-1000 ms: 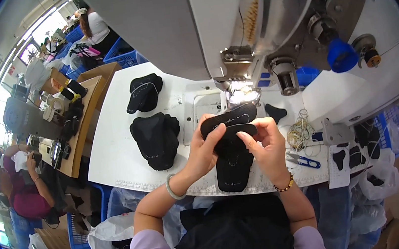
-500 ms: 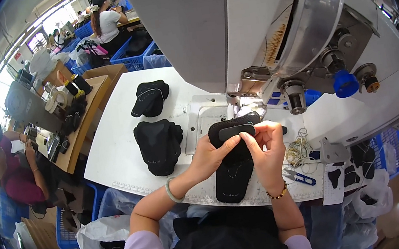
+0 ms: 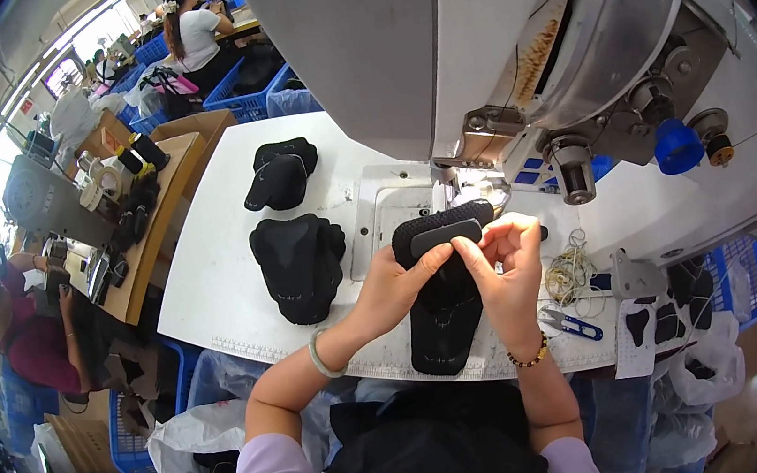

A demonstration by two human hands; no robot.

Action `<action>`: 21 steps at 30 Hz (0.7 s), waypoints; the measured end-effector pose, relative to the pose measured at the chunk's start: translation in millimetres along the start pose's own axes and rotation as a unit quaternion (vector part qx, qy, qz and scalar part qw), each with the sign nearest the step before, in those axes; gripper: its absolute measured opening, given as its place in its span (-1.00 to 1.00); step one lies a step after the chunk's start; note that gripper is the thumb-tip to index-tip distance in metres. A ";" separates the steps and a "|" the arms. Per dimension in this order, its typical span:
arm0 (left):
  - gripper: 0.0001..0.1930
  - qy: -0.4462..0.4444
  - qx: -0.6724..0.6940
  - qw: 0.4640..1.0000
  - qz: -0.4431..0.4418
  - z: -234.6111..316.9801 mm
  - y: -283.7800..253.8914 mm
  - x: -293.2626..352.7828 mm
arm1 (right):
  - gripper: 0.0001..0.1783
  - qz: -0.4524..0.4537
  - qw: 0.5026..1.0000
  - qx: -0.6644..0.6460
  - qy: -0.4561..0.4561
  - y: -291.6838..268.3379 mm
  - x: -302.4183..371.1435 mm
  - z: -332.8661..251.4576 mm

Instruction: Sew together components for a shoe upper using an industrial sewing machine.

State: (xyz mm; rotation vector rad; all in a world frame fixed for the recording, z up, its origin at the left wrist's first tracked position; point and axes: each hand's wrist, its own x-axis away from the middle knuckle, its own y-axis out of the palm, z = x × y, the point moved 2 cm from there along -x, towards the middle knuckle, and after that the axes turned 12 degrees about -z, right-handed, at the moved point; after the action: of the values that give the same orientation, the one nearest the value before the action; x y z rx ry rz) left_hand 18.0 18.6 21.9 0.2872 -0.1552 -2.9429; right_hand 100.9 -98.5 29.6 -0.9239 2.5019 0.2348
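A black fabric shoe piece (image 3: 445, 318) lies on the white sewing table (image 3: 212, 266), its top end under the needle area of a large grey sewing machine (image 3: 506, 41). My left hand (image 3: 394, 284) grips the piece from the left, thumb pressing a small dark strip (image 3: 443, 237) onto it. My right hand (image 3: 507, 263) pinches the same strip and piece from the right. A bracelet sits on each wrist.
Two stacks of black pieces (image 3: 298, 260) (image 3: 280, 173) lie left of the machine. Small blue snips (image 3: 576, 324) and a thread tangle (image 3: 570, 270) lie to the right. Blue crates (image 3: 123, 429), bags and other seated workers (image 3: 30, 326) surround the table.
The camera has moved closer to the table. Both hands have kept hold of the black piece and shifted it slightly toward the needle, the right fingers now pinching the strip.
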 end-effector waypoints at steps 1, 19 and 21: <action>-0.72 -0.002 0.000 1.000 0.002 0.9 0.5 0.6 | -0.69 -0.001 1.000 -0.001 0.002 -1.1 1.6 2.9; -0.79 -0.035 0.155 0.982 0.104 35.9 -1.5 -6.4 | -0.52 -0.160 0.809 0.436 -0.360 -21.0 -25.7 -11.3; -0.81 -0.022 0.169 0.979 0.114 36.4 -0.5 -20.9 | -0.53 -0.142 0.804 0.452 -0.361 -25.1 -29.7 -7.4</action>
State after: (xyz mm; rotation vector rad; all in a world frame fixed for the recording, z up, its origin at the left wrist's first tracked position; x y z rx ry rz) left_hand 30.8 26.2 61.1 0.2315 -0.6525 -2.6836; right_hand 134.5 -102.9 50.2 -0.5943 1.4359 -0.5701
